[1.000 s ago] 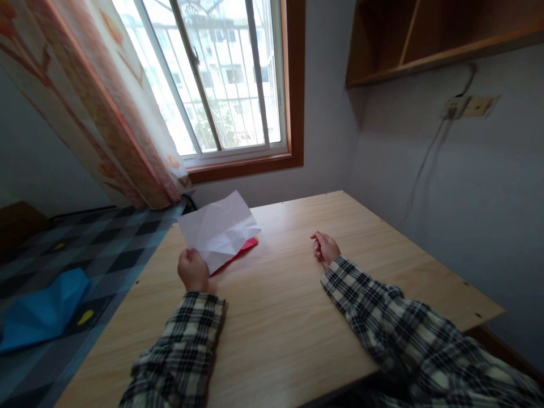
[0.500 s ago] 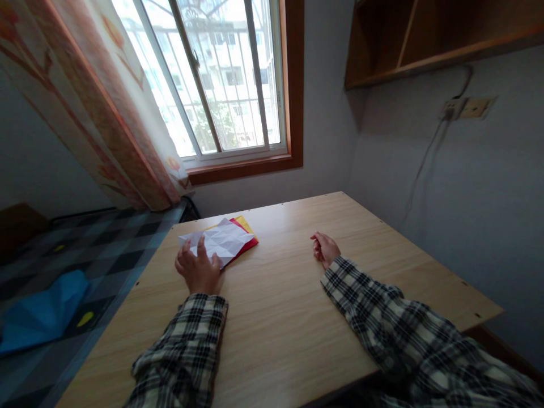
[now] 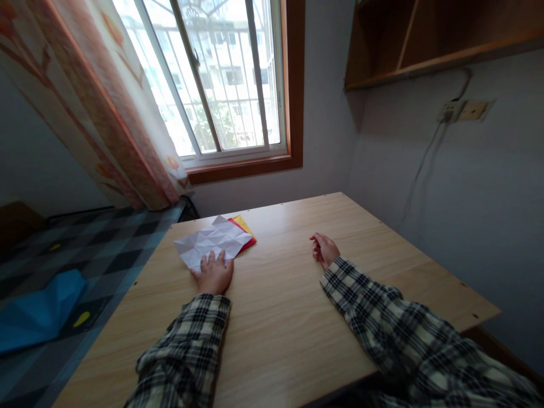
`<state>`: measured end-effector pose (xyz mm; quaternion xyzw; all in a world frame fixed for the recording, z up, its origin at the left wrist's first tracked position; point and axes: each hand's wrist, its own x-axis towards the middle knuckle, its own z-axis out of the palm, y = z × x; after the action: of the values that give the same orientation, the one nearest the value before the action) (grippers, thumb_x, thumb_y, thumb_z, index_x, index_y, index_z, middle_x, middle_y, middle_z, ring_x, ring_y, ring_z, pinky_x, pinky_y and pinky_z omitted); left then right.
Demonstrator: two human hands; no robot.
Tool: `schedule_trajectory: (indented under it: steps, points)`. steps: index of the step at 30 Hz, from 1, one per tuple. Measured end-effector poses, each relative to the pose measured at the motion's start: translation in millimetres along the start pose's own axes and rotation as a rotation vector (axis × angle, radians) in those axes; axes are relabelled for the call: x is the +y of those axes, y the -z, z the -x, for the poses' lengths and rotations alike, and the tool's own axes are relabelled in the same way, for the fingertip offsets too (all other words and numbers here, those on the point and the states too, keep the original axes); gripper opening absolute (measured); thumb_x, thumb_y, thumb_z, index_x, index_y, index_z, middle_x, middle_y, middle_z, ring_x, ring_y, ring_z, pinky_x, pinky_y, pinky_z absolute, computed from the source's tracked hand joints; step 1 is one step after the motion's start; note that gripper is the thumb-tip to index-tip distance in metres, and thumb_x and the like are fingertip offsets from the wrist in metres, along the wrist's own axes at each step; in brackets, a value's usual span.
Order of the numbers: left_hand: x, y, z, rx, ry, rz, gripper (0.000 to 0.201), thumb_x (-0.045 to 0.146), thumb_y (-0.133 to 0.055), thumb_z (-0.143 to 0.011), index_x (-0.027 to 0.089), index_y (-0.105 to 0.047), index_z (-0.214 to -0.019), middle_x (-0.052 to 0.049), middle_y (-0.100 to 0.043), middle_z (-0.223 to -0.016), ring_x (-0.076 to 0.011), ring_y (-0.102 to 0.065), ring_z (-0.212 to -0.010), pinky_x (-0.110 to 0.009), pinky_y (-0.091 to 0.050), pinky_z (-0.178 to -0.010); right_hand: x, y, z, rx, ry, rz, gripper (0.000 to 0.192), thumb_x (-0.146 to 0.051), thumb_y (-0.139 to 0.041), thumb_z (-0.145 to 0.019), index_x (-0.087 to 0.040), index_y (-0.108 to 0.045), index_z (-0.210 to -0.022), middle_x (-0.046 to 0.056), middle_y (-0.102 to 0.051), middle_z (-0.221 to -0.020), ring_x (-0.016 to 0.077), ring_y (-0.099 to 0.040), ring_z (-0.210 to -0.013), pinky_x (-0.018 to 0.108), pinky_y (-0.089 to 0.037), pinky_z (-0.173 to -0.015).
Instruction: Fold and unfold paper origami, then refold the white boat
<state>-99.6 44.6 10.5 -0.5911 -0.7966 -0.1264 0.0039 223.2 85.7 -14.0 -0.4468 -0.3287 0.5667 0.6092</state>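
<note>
My left hand [image 3: 215,274] lies palm down with fingers spread, its fingertips over the near edge of a creased sheet of white paper [image 3: 212,239]. Beneath the white sheet, a red paper [image 3: 249,245] and a yellow paper [image 3: 245,224] stick out on the right side. My right hand [image 3: 325,250] rests on the table to the right, apart from the papers. Its fingers are curled in, and whether anything is inside them is hidden.
The wooden table [image 3: 276,323] spans the middle. Left of it is a checked bedspread [image 3: 114,249] with a blue folded paper [image 3: 46,309]. A window [image 3: 221,85], a curtain [image 3: 127,113] and a wall shelf [image 3: 425,65] stand beyond.
My left hand has drawn back toward me and a little right, from over the white paper to its near edge. The white paper has shifted slightly left. My right hand stays put.
</note>
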Motion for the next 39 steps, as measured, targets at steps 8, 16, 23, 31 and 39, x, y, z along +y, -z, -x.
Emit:
schedule_trajectory:
  steps: [8, 16, 23, 31, 39]
  points:
    - [24, 0.1, 19, 0.409, -0.314, -0.047, 0.049, 0.033, -0.04, -0.095, 0.016, -0.047, -0.14, -0.017, -0.031, -0.155, -0.0326, -0.021, -0.145, -0.06, -0.01, -0.116, 5, 0, -3, 0.003, 0.093, 0.209, 0.037, -0.054, -0.057, -0.074, -0.02, -0.055, -0.088, -0.005, -0.052, -0.061, 0.0081, -0.043, -0.04, 0.02, -0.031, -0.035]
    - [53, -10.0, 42, 0.347, -0.625, 0.14, 0.052, 0.038, -0.04, -0.097, 0.019, -0.038, -0.145, -0.013, -0.03, -0.156, -0.0266, -0.022, -0.146, -0.048, -0.021, -0.118, -1, -5, 19, -0.136, 0.718, 1.106, 0.052, -0.043, -0.046, -0.089, -0.022, -0.049, -0.136, 0.012, -0.043, -0.147, 0.0258, -0.038, -0.136, 0.047, -0.031, -0.112]
    - [59, -16.2, 48, -0.052, -0.672, 0.016, 0.055, 0.05, -0.043, -0.093, 0.023, -0.048, -0.14, -0.012, -0.042, -0.15, -0.0315, -0.035, -0.14, -0.055, -0.025, -0.114, -2, -18, 42, -0.435, 0.383, 1.642, 0.053, -0.047, -0.042, -0.093, -0.027, -0.047, -0.141, 0.007, -0.032, -0.156, 0.0276, -0.023, -0.145, 0.054, -0.011, -0.116]
    - [59, -12.8, 47, -0.105, -0.672, -0.006, 0.053, 0.051, -0.04, -0.095, 0.024, -0.049, -0.14, -0.012, -0.042, -0.15, -0.0316, -0.035, -0.14, -0.055, -0.024, -0.114, -2, -17, 43, -0.44, 0.41, 1.662, 0.053, -0.048, -0.039, -0.094, -0.025, -0.046, -0.142, 0.008, -0.035, -0.155, 0.0277, -0.026, -0.143, 0.052, -0.012, -0.116]
    - [59, -12.2, 47, -0.105, -0.669, 0.017, 0.051, 0.049, -0.043, -0.094, 0.024, -0.051, -0.138, -0.011, -0.044, -0.15, -0.0313, -0.036, -0.139, -0.055, -0.025, -0.114, -1, -17, 43, -0.443, 0.418, 1.662, 0.053, -0.048, -0.039, -0.094, -0.025, -0.046, -0.142, 0.008, -0.036, -0.154, 0.0279, -0.027, -0.143, 0.052, -0.012, -0.116]
